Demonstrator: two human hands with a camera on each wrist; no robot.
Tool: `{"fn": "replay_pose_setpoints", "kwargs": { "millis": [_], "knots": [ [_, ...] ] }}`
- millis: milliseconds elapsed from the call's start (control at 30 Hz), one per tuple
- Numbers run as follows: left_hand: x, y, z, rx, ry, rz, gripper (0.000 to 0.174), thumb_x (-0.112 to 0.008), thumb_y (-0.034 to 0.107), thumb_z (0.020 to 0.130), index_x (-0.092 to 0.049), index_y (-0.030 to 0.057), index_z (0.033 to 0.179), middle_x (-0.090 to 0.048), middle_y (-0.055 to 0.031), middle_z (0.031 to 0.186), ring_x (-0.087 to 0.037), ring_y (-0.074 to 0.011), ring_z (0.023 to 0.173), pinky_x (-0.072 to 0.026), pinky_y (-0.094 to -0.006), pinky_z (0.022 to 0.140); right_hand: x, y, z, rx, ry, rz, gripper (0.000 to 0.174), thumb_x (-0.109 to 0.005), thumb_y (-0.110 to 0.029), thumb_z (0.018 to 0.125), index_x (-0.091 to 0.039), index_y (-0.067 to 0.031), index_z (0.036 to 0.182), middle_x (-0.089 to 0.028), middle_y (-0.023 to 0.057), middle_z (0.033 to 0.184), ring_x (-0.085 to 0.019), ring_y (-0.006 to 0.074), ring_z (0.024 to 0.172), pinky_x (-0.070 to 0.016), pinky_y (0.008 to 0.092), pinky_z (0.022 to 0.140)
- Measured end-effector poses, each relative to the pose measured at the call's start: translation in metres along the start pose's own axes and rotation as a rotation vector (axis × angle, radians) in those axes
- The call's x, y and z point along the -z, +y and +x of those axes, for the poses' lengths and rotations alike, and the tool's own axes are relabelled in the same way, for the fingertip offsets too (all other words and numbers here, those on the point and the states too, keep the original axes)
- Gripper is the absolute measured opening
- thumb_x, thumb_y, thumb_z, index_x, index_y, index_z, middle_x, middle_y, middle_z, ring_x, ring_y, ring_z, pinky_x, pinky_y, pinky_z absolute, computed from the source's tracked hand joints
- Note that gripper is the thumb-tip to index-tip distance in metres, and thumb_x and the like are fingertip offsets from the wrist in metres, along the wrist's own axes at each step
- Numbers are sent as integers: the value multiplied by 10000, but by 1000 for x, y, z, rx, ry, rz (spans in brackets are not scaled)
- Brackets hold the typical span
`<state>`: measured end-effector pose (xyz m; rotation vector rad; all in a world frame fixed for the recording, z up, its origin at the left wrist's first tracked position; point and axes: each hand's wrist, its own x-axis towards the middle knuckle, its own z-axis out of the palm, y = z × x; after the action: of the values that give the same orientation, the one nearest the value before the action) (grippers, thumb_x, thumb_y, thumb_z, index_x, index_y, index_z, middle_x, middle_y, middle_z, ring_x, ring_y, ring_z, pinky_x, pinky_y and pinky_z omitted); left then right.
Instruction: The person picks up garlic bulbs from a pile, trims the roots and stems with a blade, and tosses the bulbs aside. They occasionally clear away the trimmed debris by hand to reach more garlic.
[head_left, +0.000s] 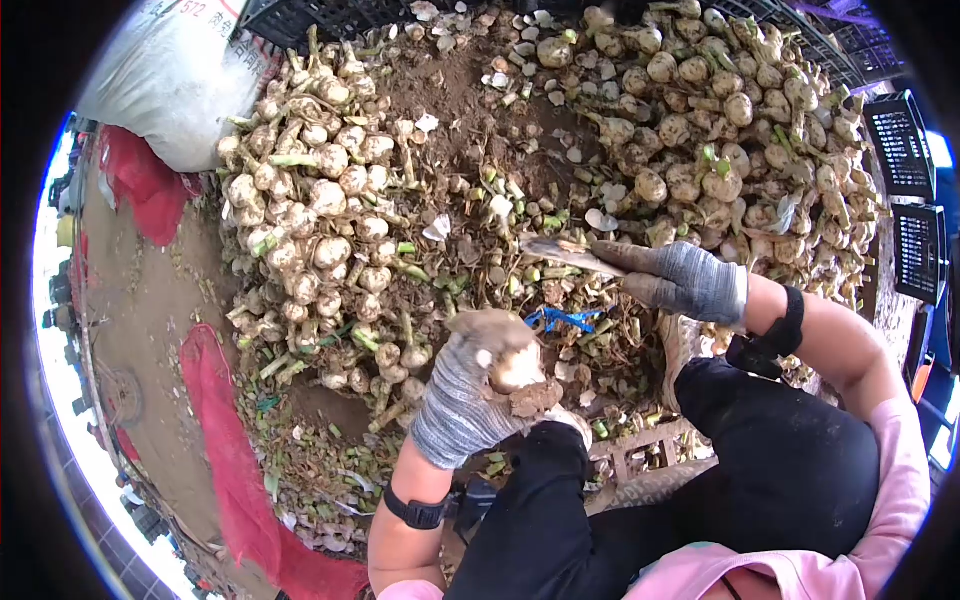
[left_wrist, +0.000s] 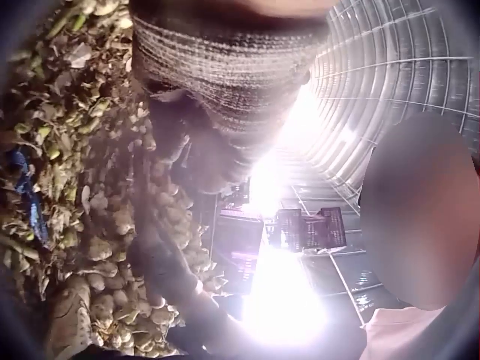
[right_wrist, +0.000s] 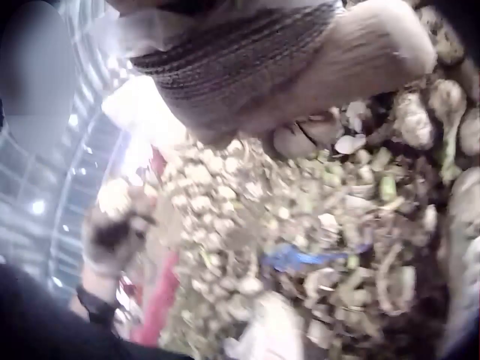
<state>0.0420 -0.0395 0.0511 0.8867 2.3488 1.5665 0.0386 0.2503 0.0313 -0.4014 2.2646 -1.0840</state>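
Note:
In the head view my gloved left hand [head_left: 462, 395] grips a pale bulb [head_left: 517, 368] with brown, soil-caked patches, over my knee. The right wrist view catches that bulb [right_wrist: 114, 196] blurred above the glove. My gloved right hand [head_left: 690, 280] holds a knife [head_left: 570, 253] by its handle, its dirty blade pointing left over the litter, apart from the bulb. In the left wrist view the left glove [left_wrist: 225, 97] fills the top and hides what it holds. Whole bulbs with stems lie in a left heap [head_left: 320, 230] and a right heap [head_left: 740, 130].
Cut stems and pale scales [head_left: 500, 205] litter the soil between the heaps. A blue strip [head_left: 562, 319] lies among them. Red netting [head_left: 220, 440] and a white sack [head_left: 180, 80] are at the left. Black crates [head_left: 900, 145] stand at the right.

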Motion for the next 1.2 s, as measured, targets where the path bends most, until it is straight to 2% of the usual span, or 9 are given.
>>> {"fn": "replay_pose_setpoints", "kwargs": {
  "millis": [133, 267, 400, 533, 633, 733, 967, 1100, 1200],
  "knots": [
    [3, -11, -17, -83, -276, 179, 352, -783, 279, 694, -609, 107, 947, -617, -73, 921, -614, -238, 744, -494, -357, 701, 11, -42, 3, 127, -250, 401, 522, -494, -315, 954, -385, -40, 1384, -561, 188, 1250, -517, 250, 1192, -382, 313, 1000],
    [-3, 9, -1, -159, -282, 380, 301, -712, 389, 734, -641, 105, 808, -600, -51, 759, -599, -252, 748, -487, -374, 666, 13, -63, 7, 194, -351, 335, 512, -490, -353, 953, -415, -64, 1368, -583, 197, 1207, -570, 284, 1123, -438, 339, 936],
    [17, 4, -16, -144, -100, 421, 178, -670, 249, 807, -618, 90, 746, -585, -52, 685, -590, -213, 607, -506, -339, 556, 17, 2, -1, -349, -173, 24, 505, -503, -347, 948, -415, -87, 1371, -639, 190, 1092, -620, 279, 1015, -463, 337, 869],
    [8, -34, -30, 876, 484, -858, 251, -663, 69, 823, -561, 71, 1053, -619, -75, 954, -630, -178, 871, -536, -261, 739, -6, 35, -15, -494, -100, 216, 487, -489, -367, 953, -432, -137, 1379, -617, 37, 792, -550, 116, 655, -480, 280, 615],
    [-20, 29, 23, 315, 310, -1118, 358, -691, 83, 807, -552, 75, 1138, -499, -128, 1236, -458, -205, 1210, -489, -323, 898, -14, 3, -6, -430, -184, 407, 514, -484, -387, 950, -414, -132, 1390, -512, -6, 639, -469, 91, 534, -419, 255, 509],
    [-1, -17, 16, 76, 207, -218, 450, -687, 29, 736, -559, 76, 1164, -482, -143, 1268, -550, -254, 1095, -508, -343, 885, -8, -12, -2, -429, -217, 446, 531, -476, -396, 950, -397, -129, 1402, -496, -11, 642, -484, 92, 547, -412, 255, 503],
    [56, -158, -135, 1107, -258, 779, 612, -627, 3, 742, -450, 113, 1318, -326, -142, 1445, -469, -322, 1220, -436, -354, 991, -7, -10, -5, -501, -246, 402, 522, -472, -388, 958, -389, -140, 1409, -520, 9, 708, -510, 89, 592, -437, 251, 531],
    [56, -228, -162, 1116, 249, -49, 606, -642, 21, 753, -417, 116, 1308, -378, -113, 1385, -511, -299, 1137, -453, -408, 952, -8, -14, 0, -366, -232, 327, 501, -472, -354, 962, -396, -113, 1395, -640, 69, 877, -602, 160, 724, -488, 323, 655],
    [32, -135, -110, 965, 498, -445, 553, -655, 41, 776, -422, 98, 1274, -501, -104, 1172, -572, -230, 937, -505, -365, 785, -11, -9, 1, -203, -171, 184, 487, -458, -330, 961, -395, -102, 1387, -666, 152, 935, -660, 276, 810, -495, 400, 730]
  ]
}}
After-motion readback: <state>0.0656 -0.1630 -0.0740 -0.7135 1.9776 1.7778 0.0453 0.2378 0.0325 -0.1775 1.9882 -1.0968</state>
